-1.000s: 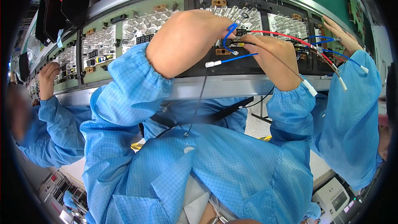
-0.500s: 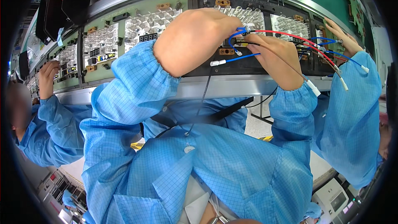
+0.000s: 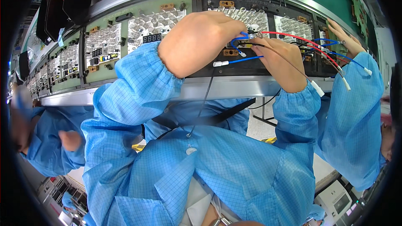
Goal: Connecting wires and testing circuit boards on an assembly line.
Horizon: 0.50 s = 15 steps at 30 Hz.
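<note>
My left hand (image 3: 199, 37) reaches over a circuit board (image 3: 247, 16) with clear round LEDs. Its thumb and fingertips are pinched on a blue wire (image 3: 235, 42); the exact grip is partly hidden. Facing it, my right hand (image 3: 282, 60) has its fingers curled around wires just above the black fixture (image 3: 205, 65). Out of this hand toward the left runs a blue wire ending in a white connector (image 3: 221, 63). A brown wire (image 3: 289, 62) and a red wire (image 3: 289, 36) start between the hands; the brown one crosses my right hand to a white end (image 3: 317, 88).
More LED boards (image 3: 101, 44) sit in green fixtures to the left, some with digit displays (image 3: 152, 38). A metal rail (image 3: 234, 87) edges the line in front of me. At right, a co-worker's hand (image 3: 347, 37) is close to other wires; another co-worker's sleeve (image 3: 54, 138) is at left.
My fingers have shifted slightly, and a clear tip by the red wire now shows between my hands. The left co-worker's hand has dropped away from the boards. The boards have slid slightly right in view.
</note>
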Tool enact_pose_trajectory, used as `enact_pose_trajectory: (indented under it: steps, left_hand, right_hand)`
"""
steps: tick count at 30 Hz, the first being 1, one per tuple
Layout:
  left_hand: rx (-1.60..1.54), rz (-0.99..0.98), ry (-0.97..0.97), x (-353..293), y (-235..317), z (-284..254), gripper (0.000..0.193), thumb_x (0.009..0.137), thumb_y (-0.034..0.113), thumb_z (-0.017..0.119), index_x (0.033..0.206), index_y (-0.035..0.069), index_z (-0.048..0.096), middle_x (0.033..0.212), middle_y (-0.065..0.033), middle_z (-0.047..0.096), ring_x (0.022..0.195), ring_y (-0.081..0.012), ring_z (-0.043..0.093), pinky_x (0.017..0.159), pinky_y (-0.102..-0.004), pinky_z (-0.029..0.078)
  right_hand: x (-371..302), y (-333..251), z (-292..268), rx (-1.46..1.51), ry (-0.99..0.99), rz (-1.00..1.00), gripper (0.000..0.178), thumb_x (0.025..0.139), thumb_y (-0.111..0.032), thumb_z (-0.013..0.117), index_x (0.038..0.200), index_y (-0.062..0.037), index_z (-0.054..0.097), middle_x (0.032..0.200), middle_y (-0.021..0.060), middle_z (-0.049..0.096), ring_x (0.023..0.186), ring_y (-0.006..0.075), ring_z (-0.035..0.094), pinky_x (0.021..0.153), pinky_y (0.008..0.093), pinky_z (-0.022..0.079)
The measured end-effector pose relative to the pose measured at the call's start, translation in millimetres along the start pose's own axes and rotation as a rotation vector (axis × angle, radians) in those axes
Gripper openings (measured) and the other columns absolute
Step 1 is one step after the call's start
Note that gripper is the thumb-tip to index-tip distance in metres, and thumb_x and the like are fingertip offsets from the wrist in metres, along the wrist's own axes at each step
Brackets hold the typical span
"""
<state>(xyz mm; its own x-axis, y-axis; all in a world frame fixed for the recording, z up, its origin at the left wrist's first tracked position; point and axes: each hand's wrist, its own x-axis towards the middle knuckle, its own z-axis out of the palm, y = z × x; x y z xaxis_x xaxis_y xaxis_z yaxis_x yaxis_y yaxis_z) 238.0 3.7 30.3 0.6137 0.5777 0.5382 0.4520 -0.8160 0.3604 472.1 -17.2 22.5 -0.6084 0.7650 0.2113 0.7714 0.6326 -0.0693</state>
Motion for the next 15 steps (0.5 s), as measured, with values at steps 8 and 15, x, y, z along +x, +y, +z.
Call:
enact_pose_trajectory:
  steps: [8,15]
  left_hand:
    - [0.031,0.009,-0.005,1.2,-0.2,0.8,0.020,0.074,0.007,0.061,0.094,0.004,0.063,0.081,-0.0125,0.065,0.082,-0.0332,0.064,0.069,-0.0419,0.053]
    - [0.063,0.010,-0.014,2.3,1.1,2.0,0.016,0.076,0.007,0.060,0.092,0.004,0.062,0.079,-0.0120,0.063,0.080,-0.0327,0.063,0.069,-0.0413,0.053]
  right_hand:
    - [-0.3,3.9,-4.8,0.023,0.003,-0.013,0.021,0.075,-0.010,0.072,0.096,-0.0084,0.069,0.088,0.0075,0.067,0.074,0.0252,0.066,0.063,0.0344,0.053]
    - [2.5,4.7,-4.0,0.047,0.003,0.017,0.016,0.078,-0.011,0.071,0.094,-0.0078,0.069,0.087,0.0076,0.068,0.074,0.0269,0.067,0.062,0.0352,0.054]
